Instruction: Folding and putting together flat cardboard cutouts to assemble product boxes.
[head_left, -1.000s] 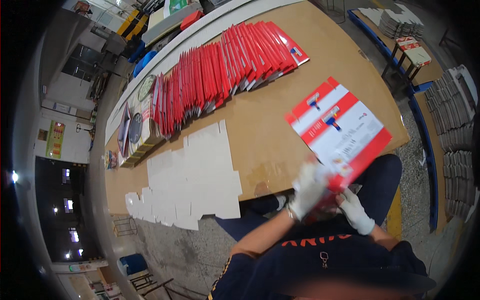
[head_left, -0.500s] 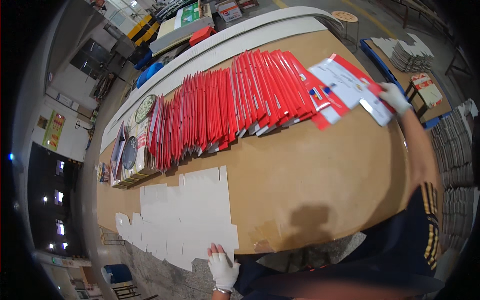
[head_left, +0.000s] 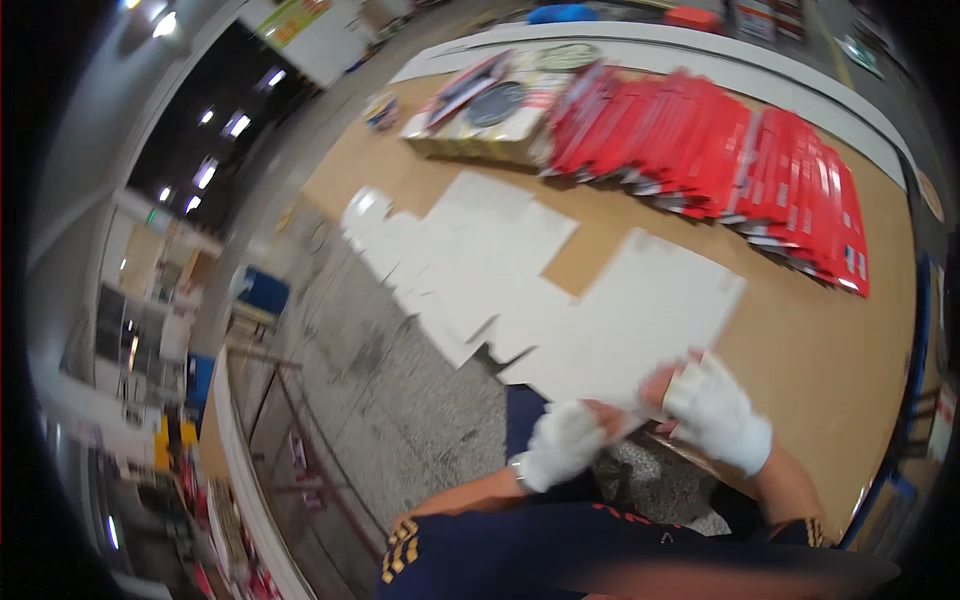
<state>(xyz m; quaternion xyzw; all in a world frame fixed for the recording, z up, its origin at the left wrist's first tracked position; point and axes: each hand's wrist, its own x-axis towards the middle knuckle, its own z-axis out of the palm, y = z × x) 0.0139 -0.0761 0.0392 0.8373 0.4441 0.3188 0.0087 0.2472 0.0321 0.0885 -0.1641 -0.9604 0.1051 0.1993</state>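
A white die-cut cardboard blank (head_left: 640, 320) with notched edges lies across the near part of the brown-topped table, its left end overhanging the edge. My left hand (head_left: 565, 445), in a white glove with bare fingertips, is closed on the blank's near edge. My right hand (head_left: 715, 415), gloved the same way, is just to its right, fingers bent and closed at the same edge. Motion blurs both sets of fingertips. A row of red flat cardboard packages (head_left: 700, 150), leaning on one another, stands at the far side of the table.
A taped carton (head_left: 480, 143) bearing a dark round disc (head_left: 497, 103) stands left of the red row. Long white strips (head_left: 640, 45) run along the table's far edge. On the floor at left stands a blue bin (head_left: 262, 290), near a metal-framed table (head_left: 240, 440).
The view has swung left. My right hand has let go of a red-and-white package at the row's right end and come to the blank. My left hand has gone from lying flat to gripping.
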